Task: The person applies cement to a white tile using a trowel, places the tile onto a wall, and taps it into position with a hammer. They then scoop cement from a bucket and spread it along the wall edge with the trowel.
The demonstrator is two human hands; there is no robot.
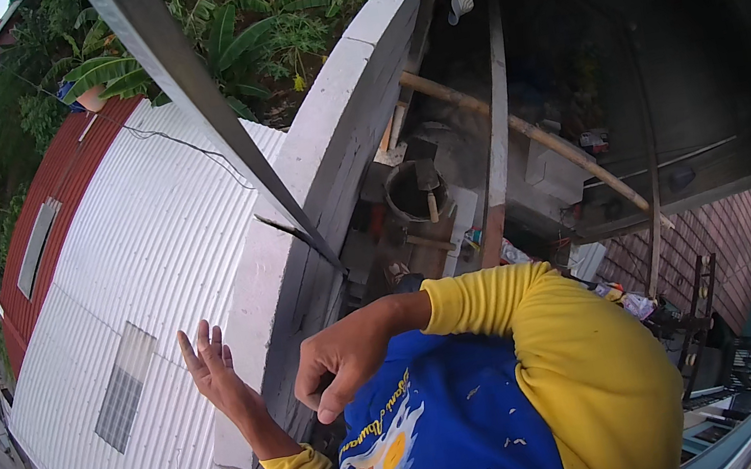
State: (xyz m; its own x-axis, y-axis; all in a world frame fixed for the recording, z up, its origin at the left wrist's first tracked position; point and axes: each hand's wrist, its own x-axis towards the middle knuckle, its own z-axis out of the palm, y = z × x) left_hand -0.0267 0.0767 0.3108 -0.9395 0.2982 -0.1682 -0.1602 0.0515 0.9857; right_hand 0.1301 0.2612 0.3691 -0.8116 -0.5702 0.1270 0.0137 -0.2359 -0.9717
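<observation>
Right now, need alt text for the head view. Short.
Seen from above, a person in yellow sleeves and a blue vest raises the open left hand beside a white block wall, the right hand curled loosely near it. A white corrugated roof lies below on the left.

White block wall (322,154) (top bare), metal bar (205,104) leaning on it

My left hand (211,366) is raised, palm open, fingers spread and pointing upward, the wrist bent back above my yellow sleeve. My right hand (346,357) hangs beside it with fingers curled loosely downward, thumb tucked in, the right arm bent sharply at the elbow.
</observation>
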